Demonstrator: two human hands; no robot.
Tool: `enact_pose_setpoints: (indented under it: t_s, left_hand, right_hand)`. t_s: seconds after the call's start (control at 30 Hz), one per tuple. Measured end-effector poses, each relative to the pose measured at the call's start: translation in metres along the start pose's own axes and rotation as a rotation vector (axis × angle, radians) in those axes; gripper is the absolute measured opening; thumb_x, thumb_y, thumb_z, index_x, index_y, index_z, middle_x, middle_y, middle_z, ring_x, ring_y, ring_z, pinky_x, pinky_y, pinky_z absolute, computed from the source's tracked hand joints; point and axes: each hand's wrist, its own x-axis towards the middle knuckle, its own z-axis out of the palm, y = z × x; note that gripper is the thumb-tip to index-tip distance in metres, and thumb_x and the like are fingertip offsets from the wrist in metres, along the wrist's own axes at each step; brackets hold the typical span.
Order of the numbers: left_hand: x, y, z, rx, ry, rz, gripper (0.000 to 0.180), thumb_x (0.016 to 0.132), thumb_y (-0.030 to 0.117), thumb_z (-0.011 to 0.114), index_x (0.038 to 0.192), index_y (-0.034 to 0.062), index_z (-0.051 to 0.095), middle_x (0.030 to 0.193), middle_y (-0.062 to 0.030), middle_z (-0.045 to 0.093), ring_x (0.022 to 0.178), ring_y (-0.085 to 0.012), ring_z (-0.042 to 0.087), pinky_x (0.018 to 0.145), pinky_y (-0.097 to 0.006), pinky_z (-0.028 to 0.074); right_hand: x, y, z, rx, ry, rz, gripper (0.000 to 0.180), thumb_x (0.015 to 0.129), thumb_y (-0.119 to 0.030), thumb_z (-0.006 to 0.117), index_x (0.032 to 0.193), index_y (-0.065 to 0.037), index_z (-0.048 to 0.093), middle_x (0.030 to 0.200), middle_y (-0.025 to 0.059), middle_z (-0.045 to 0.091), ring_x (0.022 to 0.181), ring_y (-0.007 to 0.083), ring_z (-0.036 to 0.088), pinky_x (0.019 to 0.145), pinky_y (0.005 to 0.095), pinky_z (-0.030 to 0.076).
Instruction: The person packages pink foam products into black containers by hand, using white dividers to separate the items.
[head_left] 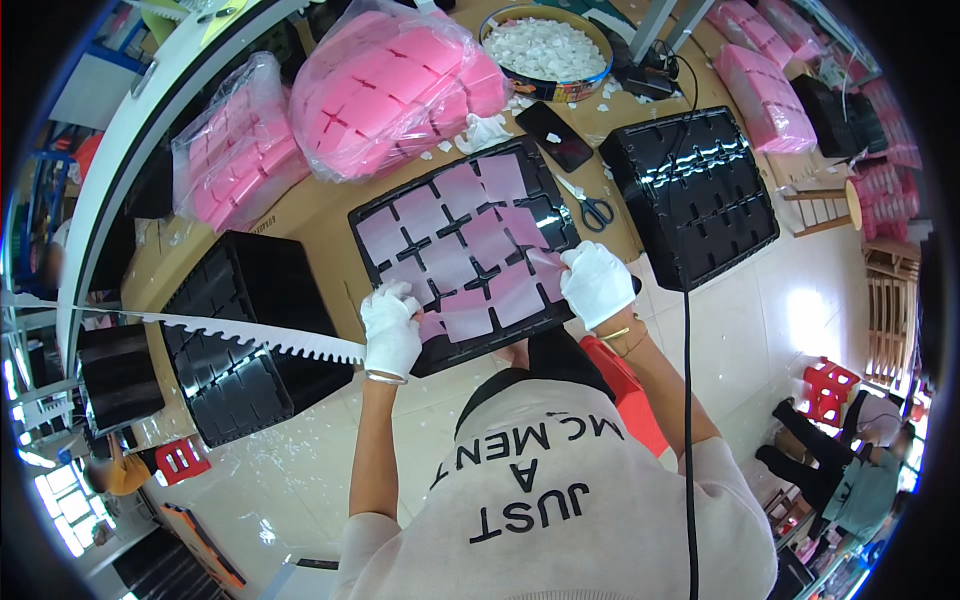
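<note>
A black plastic tray (pixel 455 352) with several compartments lies at the table's near edge, tilted slightly, with thin pink sheets (pixel 490 236) spread over its compartments. My left hand (pixel 391 330), in a white glove, is at the tray's near left corner, its fingers closed on a pink sheet's edge. At the right side, my white-gloved right hand (pixel 597 286) pinches a lifted, creased piece of pink sheet. Fingertips of both hands are partly hidden. Blue-black scissors (pixel 594 211) lie just beyond my right hand.
Black tray stacks stand left (pixel 240 335) and right (pixel 697 195). Bagged pink foam blocks (pixel 395 90), a round tub of white scraps (pixel 545 50) and a phone (pixel 555 136) lie behind. A toothed white strip (pixel 255 335) extends to my left hand; a black cable (pixel 687 400) hangs right.
</note>
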Motion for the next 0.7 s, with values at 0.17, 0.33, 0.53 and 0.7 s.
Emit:
enact_pose_setpoints:
  t_s: [0.17,0.33,0.53,0.7]
  left_hand:
    - [0.005,0.000,-0.005,-0.016,-0.007,0.023,0.011,0.071,0.005,0.074,0.079,0.0078,0.067,0.117,-0.0115,0.064,0.121,-0.0356,0.054,0.101,-0.048,0.038]
    - [0.003,-0.005,-0.013,-0.022,-0.067,0.041,0.007,0.072,0.005,0.071,0.076,0.0073,0.067,0.117,-0.0151,0.064,0.127,-0.0387,0.051,0.106,-0.052,0.034]
    - [0.002,-0.008,-0.026,-0.038,-0.094,-0.026,0.016,0.075,0.007,0.071,0.090,0.0069,0.069,0.121,-0.0167,0.063,0.128,-0.0387,0.050,0.111,-0.052,0.029]
    - [0.020,-0.028,0.006,-0.124,0.017,-0.202,0.031,0.079,0.010,0.071,0.109,0.0044,0.069,0.125,-0.0186,0.062,0.122,-0.0389,0.053,0.106,-0.049,0.038]
  right_hand:
    - [0.001,-0.013,-0.015,-0.025,0.073,0.005,0.011,0.083,-0.015,0.062,0.087,-0.008,0.070,0.084,0.0115,0.062,0.083,0.0286,0.064,0.073,0.0391,0.052]
    - [-0.001,-0.016,-0.015,-0.046,0.015,0.021,0.011,0.084,-0.015,0.062,0.089,-0.009,0.071,0.085,0.0119,0.062,0.084,0.0292,0.064,0.074,0.0395,0.052]
    - [0.013,-0.009,0.002,0.191,-0.099,0.138,0.018,0.089,-0.017,0.059,0.095,-0.006,0.072,0.092,0.0181,0.067,0.088,0.0356,0.066,0.080,0.0427,0.053]
    - [0.073,0.014,0.054,0.219,-0.042,0.291,0.029,0.091,-0.030,0.059,0.104,-0.006,0.071,0.098,0.0244,0.068,0.094,0.0417,0.066,0.084,0.0479,0.053]
